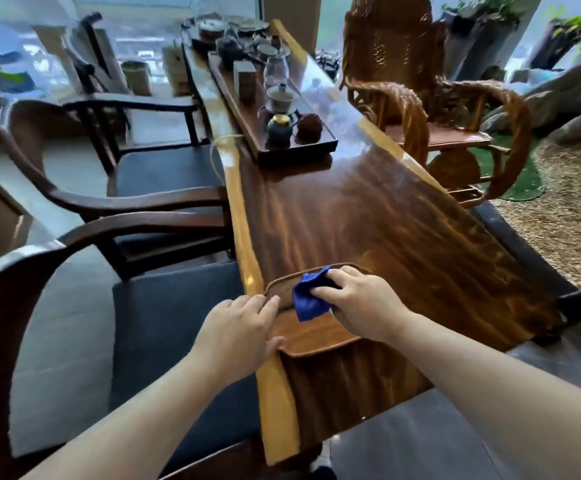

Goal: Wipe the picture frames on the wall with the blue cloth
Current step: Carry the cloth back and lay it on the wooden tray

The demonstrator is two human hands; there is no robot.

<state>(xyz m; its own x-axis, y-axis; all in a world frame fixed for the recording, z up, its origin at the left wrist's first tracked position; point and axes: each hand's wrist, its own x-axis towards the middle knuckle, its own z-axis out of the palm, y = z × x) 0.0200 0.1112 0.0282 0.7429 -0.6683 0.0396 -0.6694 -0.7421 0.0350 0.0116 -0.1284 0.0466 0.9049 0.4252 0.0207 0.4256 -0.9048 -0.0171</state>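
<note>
A blue cloth [309,295] lies bunched over a shallow wooden tray [311,336] near the front end of a long glossy wooden table [386,220]. My right hand [358,301] grips the cloth from the right, fingers pinched on its upper part. My left hand [240,327] rests on the tray's left rim, fingers over the edge and thumb at its front corner. No picture frame or wall is in view.
A long dark tea tray [316,148] with cups, jars and a teapot sits further up the table. Dark wooden armchairs [126,209] line the left side. A carved root chair [431,109] stands on the right, with gravel and rocks beyond it.
</note>
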